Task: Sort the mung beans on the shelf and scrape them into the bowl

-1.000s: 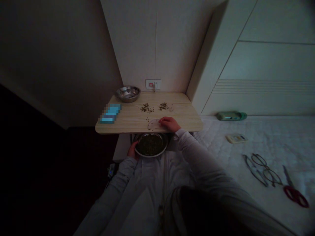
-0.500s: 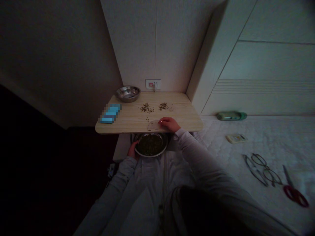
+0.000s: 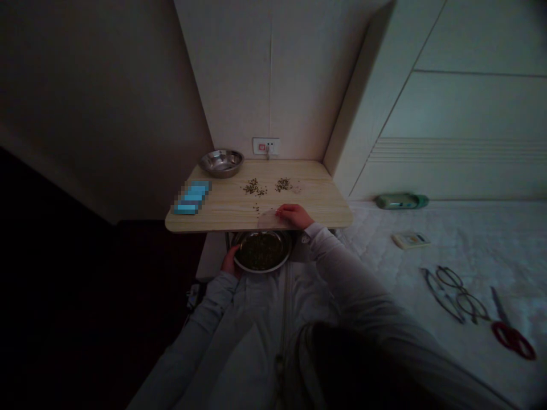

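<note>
So, right fingers (image 3: 289,209) pinch translucent rounded sheet (image 3: 266,218), long axis left-right, free end left; left fingers (image 3: 231,256) clamp round steel bowl (image 3: 261,271); pale wood-grain desk (image 3: 226,208), dim room.

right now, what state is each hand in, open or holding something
Left hand: holding the metal bowl by its side.
Right hand: closed, apparently pinching a thin clear piece.

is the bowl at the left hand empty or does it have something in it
Not empty: small greenish bits spread across the inside of the bowl at the left hand.
</note>
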A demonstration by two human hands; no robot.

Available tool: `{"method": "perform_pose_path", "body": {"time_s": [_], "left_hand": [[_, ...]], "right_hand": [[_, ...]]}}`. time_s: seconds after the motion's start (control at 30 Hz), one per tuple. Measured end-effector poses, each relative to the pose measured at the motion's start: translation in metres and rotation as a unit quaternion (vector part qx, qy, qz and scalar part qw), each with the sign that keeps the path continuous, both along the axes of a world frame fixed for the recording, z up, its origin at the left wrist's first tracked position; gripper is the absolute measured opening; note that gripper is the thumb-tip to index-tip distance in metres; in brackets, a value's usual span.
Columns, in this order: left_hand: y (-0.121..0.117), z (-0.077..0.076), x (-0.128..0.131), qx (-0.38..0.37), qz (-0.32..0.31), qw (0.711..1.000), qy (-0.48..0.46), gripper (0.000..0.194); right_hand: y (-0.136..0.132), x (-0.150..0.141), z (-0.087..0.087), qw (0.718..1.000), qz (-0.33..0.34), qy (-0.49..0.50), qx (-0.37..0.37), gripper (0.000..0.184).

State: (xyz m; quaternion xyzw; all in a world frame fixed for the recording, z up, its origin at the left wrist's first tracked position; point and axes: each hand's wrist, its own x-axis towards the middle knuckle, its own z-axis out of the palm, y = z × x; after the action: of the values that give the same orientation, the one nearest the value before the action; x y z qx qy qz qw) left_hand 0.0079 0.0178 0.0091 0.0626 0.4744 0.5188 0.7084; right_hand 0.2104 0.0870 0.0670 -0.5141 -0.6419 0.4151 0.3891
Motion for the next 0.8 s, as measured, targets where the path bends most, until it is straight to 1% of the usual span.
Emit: {"method": "perform_pose_path", "body": {"time_s": [0.13, 0.23, 0.3, 0.43, 0.6, 0.8], "left_hand": [[0.0003, -0.0005, -0.0001, 0.001, -0.003, 1.000, -0.005, 0.016], [-0.0001, -0.0003, -0.0001, 0.006, -0.009, 1.000, -0.011, 0.017], [-0.0004, -0.0003, -0.0002, 0.011, -0.007, 1.000, -0.010, 0.018], [-0.0004, -0.0007, -0.0004, 0.013, -0.009, 1.000, -0.010, 0.018], [0.0007, 0.0008, -0.0006, 0.003, -0.013, 1.000, 0.000, 0.019], [-0.0001, 0.0045, 0.0008, 0.005, 0.001, 1.000, 0.001, 0.020]], "right_hand": [[0.0005, 0.0006, 0.0011, 1.000, -0.013, 0.006, 0.026, 0.015], [0.0015, 0.0009, 0.0004, 0.999, -0.037, 0.017, 0.027, 0.016], [0.0020, 0.0008, -0.0007, 0.999, -0.040, 0.014, 0.024, 0.015], [0.0021, 0.0000, -0.0028, 0.998, -0.039, -0.022, 0.034, 0.014], [0.0005, -0.0023, -0.0022, 0.992, -0.087, -0.074, 0.053, 0.016], [-0.0005, -0.0023, -0.0015, 0.990, -0.115, -0.046, 0.070, 0.014]]}}
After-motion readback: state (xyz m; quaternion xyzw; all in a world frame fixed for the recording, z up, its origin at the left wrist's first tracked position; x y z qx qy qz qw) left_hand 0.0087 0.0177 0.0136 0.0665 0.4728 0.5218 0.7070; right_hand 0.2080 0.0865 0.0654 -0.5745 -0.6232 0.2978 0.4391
